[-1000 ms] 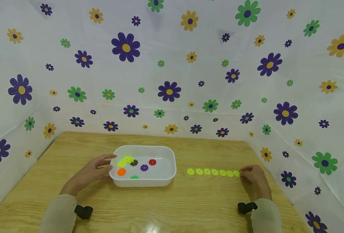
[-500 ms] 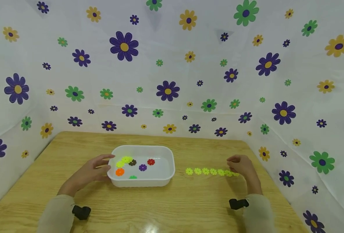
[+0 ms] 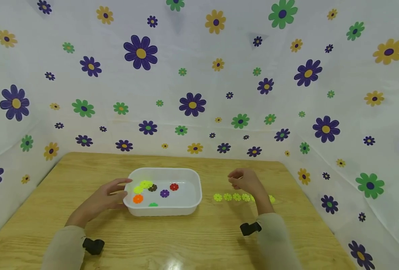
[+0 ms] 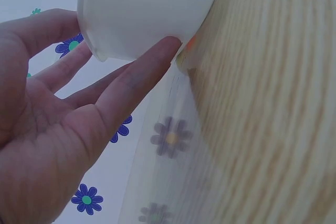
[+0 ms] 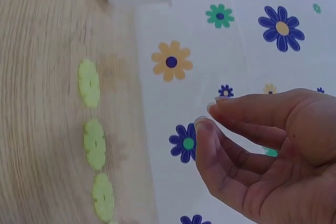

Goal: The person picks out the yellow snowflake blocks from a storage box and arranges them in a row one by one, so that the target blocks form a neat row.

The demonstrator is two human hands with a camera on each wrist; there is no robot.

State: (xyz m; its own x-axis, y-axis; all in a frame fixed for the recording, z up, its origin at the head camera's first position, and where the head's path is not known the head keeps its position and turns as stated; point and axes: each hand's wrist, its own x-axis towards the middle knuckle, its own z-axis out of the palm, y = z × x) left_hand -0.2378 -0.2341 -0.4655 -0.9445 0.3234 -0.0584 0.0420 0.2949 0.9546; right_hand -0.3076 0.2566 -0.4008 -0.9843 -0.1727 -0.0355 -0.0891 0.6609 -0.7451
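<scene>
A white plastic tray (image 3: pixel 162 212) holds several small flower-shaped plastic discs: yellow (image 3: pixel 146 184), orange (image 3: pixel 138 198), brown (image 3: pixel 152 188), purple (image 3: pixel 164 193), red (image 3: pixel 174 186) and green (image 3: pixel 153 204). At the tray's left end my left hand (image 3: pixel 101 197) touches the outer wall and rim with extended, spread fingers (image 4: pixel 142 72). To the right, a row of yellow flower discs (image 3: pixel 236 197) lies flat on the table. My right hand (image 3: pixel 248 183) hovers over this row, fingers loosely bent and nothing between the fingertips; its wrist hides part of the row.
The wooden table (image 3: pixel 172 240) ends at a white flower-printed cloth (image 3: pixel 172 78) behind and at both sides. Black wrist cameras (image 3: pixel 93 246) sit on both forearms.
From the right end of the yellow row, my right hand has lifted and moved left toward the tray. The last yellow disc stays on the table. My left hand keeps its place at the tray.
</scene>
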